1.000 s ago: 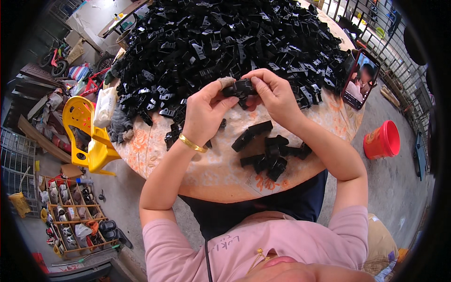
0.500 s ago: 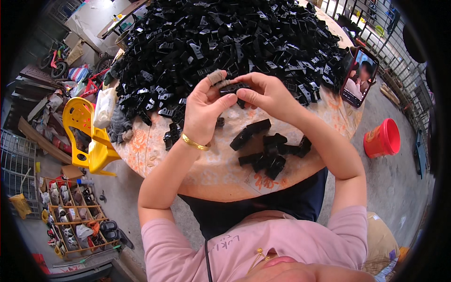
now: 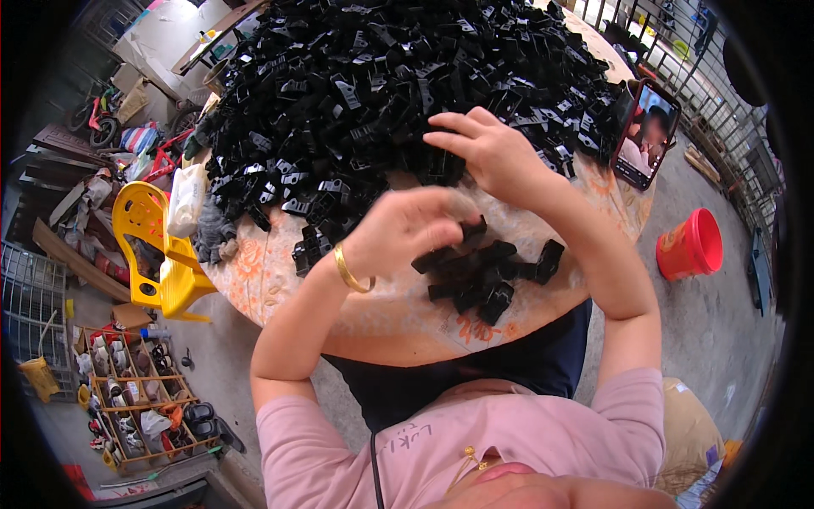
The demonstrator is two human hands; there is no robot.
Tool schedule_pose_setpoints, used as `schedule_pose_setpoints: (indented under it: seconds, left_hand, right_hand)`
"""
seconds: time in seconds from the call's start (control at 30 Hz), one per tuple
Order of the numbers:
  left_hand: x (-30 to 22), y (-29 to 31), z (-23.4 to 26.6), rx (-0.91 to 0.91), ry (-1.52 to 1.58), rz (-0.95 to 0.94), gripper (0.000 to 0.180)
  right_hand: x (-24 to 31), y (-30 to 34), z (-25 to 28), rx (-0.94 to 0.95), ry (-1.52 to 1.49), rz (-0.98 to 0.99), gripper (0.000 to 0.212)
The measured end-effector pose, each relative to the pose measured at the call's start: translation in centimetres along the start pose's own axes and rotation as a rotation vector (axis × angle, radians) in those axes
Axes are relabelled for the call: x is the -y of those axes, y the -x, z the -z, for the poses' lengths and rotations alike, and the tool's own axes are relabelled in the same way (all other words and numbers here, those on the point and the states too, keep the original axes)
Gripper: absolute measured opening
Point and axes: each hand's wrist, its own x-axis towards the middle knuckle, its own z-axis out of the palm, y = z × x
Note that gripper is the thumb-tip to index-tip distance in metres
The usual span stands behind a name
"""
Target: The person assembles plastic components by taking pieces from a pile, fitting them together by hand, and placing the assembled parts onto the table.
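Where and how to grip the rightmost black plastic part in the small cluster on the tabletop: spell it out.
Probably pinch the long sides of that black plastic part near its far end, the right hand coming from above and right. It lies with its length roughly away from the person; patterned tabletop shows along its right side, while another black part crowds its left.

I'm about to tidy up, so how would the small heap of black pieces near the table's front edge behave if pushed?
The small heap would probably spread apart, since its pieces look loose. Each piece likely stays stiff, judging by its crisp, blocky edges. Rolling seems unlikely on the flowered tabletop, given those angular shapes.
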Motion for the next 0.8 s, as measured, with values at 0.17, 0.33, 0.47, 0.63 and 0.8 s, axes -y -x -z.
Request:
schedule_pose_setpoints:
  seconds: [0.17, 0.33, 0.47, 0.63, 0.8]
  left_hand:
    - [2.4, -1.7, 1.7, -0.392, -1.115, -0.364, 0.026]
    - [2.8, -2.2, 1.4, -0.356, -1.212, -0.223, 0.023]
    - [2.8, -2.2, 1.4, -0.493, -1.157, -0.361, 0.024]
    - [1.6, -1.6, 1.3, -0.569, -0.797, -0.257, 0.024]
    - [1.5, -1.4, 1.3, -0.582, -0.25, -0.142, 0.03]
  right_hand:
    - [-0.6, 0.0, -1.0, 0.165, 0.178, 0.103, 0.032]
    - [-0.5, 0.1, 0.1, 0.081, 0.166, 0.034, 0.028]
    - [0.2, -0.4, 0.7, -0.162, -0.341, -0.266, 0.032]
    - [2.4, -0.6, 1.4, -0.053, -1.494, -0.654, 0.039]
    - [2.8, -0.6, 1.2, 0.077, -1.564, -0.698, 0.037]
